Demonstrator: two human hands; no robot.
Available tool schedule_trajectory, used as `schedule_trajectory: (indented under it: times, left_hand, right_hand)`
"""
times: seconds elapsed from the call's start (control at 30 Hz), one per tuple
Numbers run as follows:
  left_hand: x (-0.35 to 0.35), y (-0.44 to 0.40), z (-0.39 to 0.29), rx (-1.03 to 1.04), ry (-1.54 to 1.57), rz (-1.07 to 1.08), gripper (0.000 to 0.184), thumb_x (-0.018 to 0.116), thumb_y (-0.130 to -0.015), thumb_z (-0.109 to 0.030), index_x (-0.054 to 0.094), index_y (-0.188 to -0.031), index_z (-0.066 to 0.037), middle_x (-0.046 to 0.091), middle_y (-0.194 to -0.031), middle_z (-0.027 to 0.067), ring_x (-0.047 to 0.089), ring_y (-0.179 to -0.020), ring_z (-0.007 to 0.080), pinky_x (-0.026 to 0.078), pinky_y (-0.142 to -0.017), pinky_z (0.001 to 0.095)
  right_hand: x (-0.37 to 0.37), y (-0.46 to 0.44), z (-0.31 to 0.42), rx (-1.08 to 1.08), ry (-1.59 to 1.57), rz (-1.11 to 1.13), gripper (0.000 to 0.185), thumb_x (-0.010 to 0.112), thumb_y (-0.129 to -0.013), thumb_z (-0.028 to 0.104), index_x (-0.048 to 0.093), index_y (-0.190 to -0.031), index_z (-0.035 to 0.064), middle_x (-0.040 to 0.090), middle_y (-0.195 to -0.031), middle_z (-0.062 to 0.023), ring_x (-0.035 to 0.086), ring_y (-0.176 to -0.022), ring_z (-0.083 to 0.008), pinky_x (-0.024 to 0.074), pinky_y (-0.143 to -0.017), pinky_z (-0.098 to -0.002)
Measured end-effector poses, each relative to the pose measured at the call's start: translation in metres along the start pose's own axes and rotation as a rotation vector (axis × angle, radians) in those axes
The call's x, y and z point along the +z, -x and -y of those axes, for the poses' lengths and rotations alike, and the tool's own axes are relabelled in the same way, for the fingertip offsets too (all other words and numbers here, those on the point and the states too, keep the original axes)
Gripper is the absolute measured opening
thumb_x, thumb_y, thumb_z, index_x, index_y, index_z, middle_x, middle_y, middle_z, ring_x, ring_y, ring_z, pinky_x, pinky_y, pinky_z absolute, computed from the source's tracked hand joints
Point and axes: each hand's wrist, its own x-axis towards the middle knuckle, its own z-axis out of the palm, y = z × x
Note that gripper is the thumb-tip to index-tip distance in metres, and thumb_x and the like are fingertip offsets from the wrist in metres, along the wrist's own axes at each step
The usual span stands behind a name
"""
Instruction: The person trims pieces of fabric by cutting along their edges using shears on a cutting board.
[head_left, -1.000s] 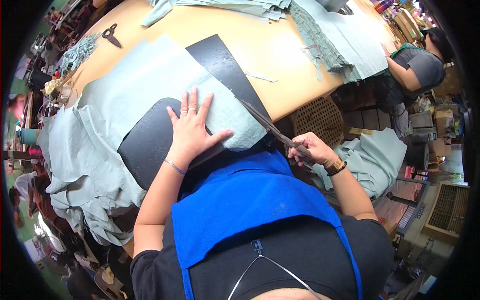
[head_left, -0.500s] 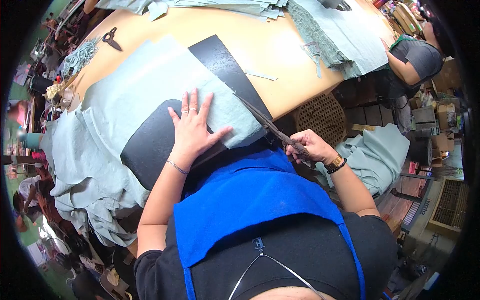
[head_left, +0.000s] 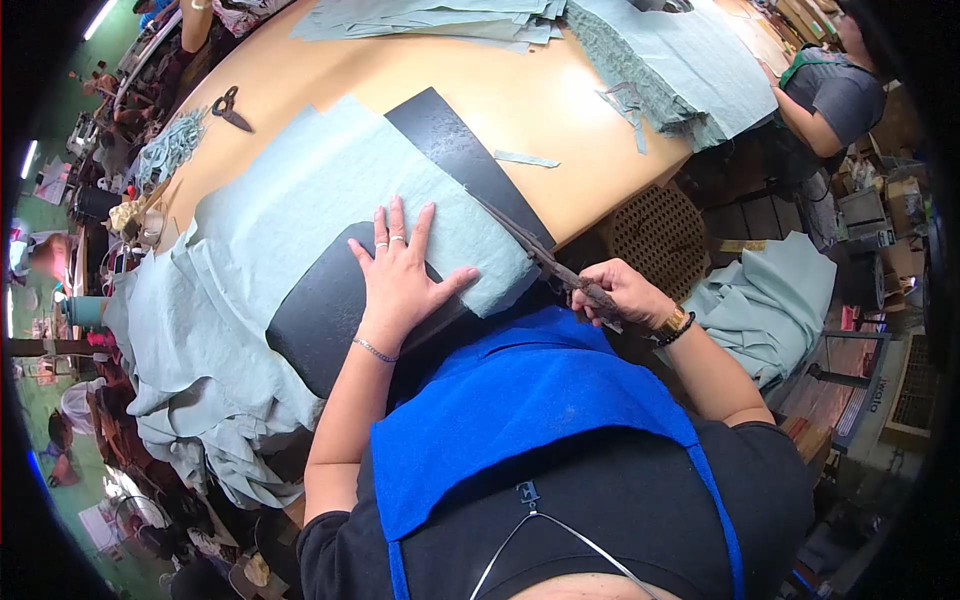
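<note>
My left hand [head_left: 402, 278] lies flat with fingers spread on a pale green, leather-like sheet [head_left: 300, 180]. The sheet covers part of a black board [head_left: 440, 120] and spills off the table to the left in loose folds. In my right hand [head_left: 625, 292] is the rough, wrapped-looking handle of a long dark cutting tool [head_left: 545, 258]. Its narrow blade runs along the sheet's right edge. Whether the tool is a hand shear or a fixed lever blade cannot be made out.
Dark scissors [head_left: 231, 108] lie on the tan table [head_left: 590, 120] beside thin green scraps [head_left: 175, 145]. A thick stack of green sheets [head_left: 680, 80] sits at the far right, near another person [head_left: 835, 100]. More green sheets [head_left: 765, 305] hang in folds at my right.
The whole view has shifted slightly right and down. My left hand stays flat on the sheet, and the tool remains in my right hand along its edge.
</note>
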Motion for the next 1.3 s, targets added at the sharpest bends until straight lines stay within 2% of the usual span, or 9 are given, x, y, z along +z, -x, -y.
schedule_trajectory:
  times: [0.5,0.6,0.73,0.93,1.23,1.3]
  left_hand:
    - [0.001,0.007,-0.006,0.048,0.008,0.002,0.099,0.055,-0.069,-0.077,0.029,-0.147,-0.020,0.015,-0.154,0.0196,0.011,-0.143,0.0384,0.008,-0.103,0.0704]
    - [0.005,0.005,-0.002,0.065,0.053,-0.030,0.099,0.053,-0.070,-0.078,0.031,-0.146,-0.019,0.016,-0.152,0.0234,0.011,-0.142,0.0418,0.007,-0.102,0.0720]
    - [0.008,0.003,0.001,0.023,0.037,-0.043,0.098,0.053,-0.071,-0.077,0.030,-0.146,-0.019,0.015,-0.153,0.0226,0.010,-0.142,0.0411,0.007,-0.102,0.0715]
    - [-0.003,0.013,-0.012,0.066,0.016,0.009,0.097,0.053,-0.072,-0.076,0.030,-0.147,-0.019,0.016,-0.153,0.0211,0.011,-0.142,0.0391,0.009,-0.102,0.0713]
    - [0.003,0.012,-0.008,0.078,0.052,-0.017,0.097,0.053,-0.071,-0.077,0.032,-0.146,-0.019,0.016,-0.153,0.0231,0.011,-0.142,0.0410,0.008,-0.101,0.0733]
    - [0.002,0.013,-0.008,0.077,0.052,-0.006,0.097,0.053,-0.071,-0.077,0.032,-0.146,-0.019,0.016,-0.153,0.0233,0.011,-0.142,0.0411,0.008,-0.101,0.0733]
  right_hand:
    - [0.002,-0.014,0.000,-0.031,-0.028,0.007,0.025,0.069,-0.085,0.025,0.064,-0.087,0.0009,0.064,-0.078,-0.0048,0.059,-0.061,-0.0071,0.0521,-0.054,-0.0223]
    - [0.001,-0.009,-0.003,-0.025,-0.036,0.005,0.026,0.070,-0.084,0.026,0.065,-0.088,0.0010,0.064,-0.078,-0.0044,0.059,-0.062,-0.0068,0.0521,-0.054,-0.0219]
    - [0.005,-0.005,0.002,-0.022,-0.049,-0.016,0.027,0.071,-0.084,0.027,0.065,-0.087,0.0017,0.064,-0.077,-0.0037,0.059,-0.062,-0.0062,0.0512,-0.054,-0.0206]
    - [0.012,-0.020,0.003,-0.053,-0.078,-0.004,0.023,0.068,-0.086,0.025,0.064,-0.085,0.0026,0.063,-0.074,-0.0025,0.058,-0.060,-0.0057,0.0497,-0.053,-0.0192]
    - [0.016,-0.010,0.004,-0.044,-0.087,-0.061,0.021,0.067,-0.087,0.022,0.063,-0.082,0.0019,0.061,-0.069,-0.0027,0.057,-0.056,-0.0061,0.0495,-0.053,-0.0208]
    - [0.016,-0.010,0.001,-0.058,-0.126,-0.064,0.027,0.065,-0.089,0.028,0.063,-0.079,0.0029,0.061,-0.068,-0.0024,0.057,-0.056,-0.0062,0.0493,-0.052,-0.0207]
